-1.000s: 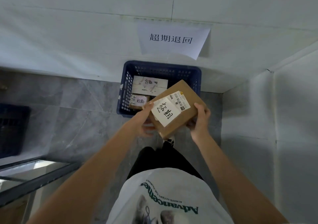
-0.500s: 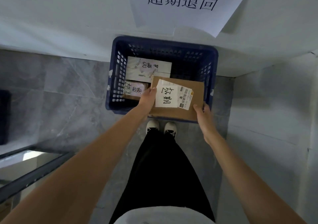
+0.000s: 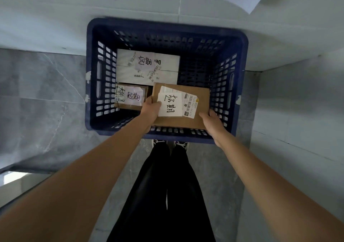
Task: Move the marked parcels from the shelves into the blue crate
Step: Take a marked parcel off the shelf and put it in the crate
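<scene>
Both hands hold 1 brown parcel inside the blue crate, low in its near right part. The left hand grips the parcel's near left edge, thumb lying on the top by the white handwritten label. The right hand grips the near right corner, fingers curled under it. The hands sit apart, 1 at each end of the parcel's near side. Whether the parcel already rests on the crate floor cannot be told.

Beside the handwritten label, toward the right hand, a barcode sticker is stuck to the parcel's top.

Just left of the left hand lies a small brown box with its own handwritten label. Beyond both hands, toward the crate's far wall, lies a white box, also marked and stickered. Both are inside the crate.

The crate stands on a grey floor against a pale wall. Below the hands, 2 shoes show just short of the crate's near rim.
</scene>
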Demonstrator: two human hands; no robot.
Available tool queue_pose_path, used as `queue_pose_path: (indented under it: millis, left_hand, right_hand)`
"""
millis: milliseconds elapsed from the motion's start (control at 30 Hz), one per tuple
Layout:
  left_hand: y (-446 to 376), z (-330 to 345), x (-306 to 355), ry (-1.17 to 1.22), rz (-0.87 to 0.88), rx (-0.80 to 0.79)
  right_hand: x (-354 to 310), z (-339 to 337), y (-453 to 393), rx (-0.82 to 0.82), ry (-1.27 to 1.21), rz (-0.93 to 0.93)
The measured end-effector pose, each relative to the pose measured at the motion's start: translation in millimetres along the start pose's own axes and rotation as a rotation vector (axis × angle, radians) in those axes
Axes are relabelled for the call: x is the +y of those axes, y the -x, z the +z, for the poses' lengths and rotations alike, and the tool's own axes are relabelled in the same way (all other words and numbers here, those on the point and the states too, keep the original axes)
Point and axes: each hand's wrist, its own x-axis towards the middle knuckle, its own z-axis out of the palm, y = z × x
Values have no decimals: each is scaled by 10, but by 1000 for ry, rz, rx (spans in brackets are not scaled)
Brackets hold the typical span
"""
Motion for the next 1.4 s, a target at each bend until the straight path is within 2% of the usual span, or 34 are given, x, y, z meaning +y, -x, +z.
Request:
queue_pose_path:
  millis: [267,567,700,1000,1167,1267,1333,1400]
  left_hand:
    - [-350,17,-55,-64,-101,-1]
    - [-592,-52,-147,-159,-107,38]
    - [-688,-94,-167,-107,-135,21]
    - [-705,-123,-179,-204,-136,-78]
    - [-814,-150,-282,-152,-77,-47]
    - [-770,-165,-344,-140,-2,50]
    - [-620,-168,-367,-281,77,75]
    - [-395,-187,-364,-586,168,9]
  right_hand:
    - [69,51,-389,-76,110,66]
    - [75,303,-704,-202,152,119]
    - [82,355,-762,-130,171,81]
    - [117,336,-755,-103,130,105]
    - [150,408,-767,-73,123,56]
    - [150,441,-683,-72,120,52]
    - [127,450,-554,-77,192,7]
    - [61,427,-373,-52,378,-70]
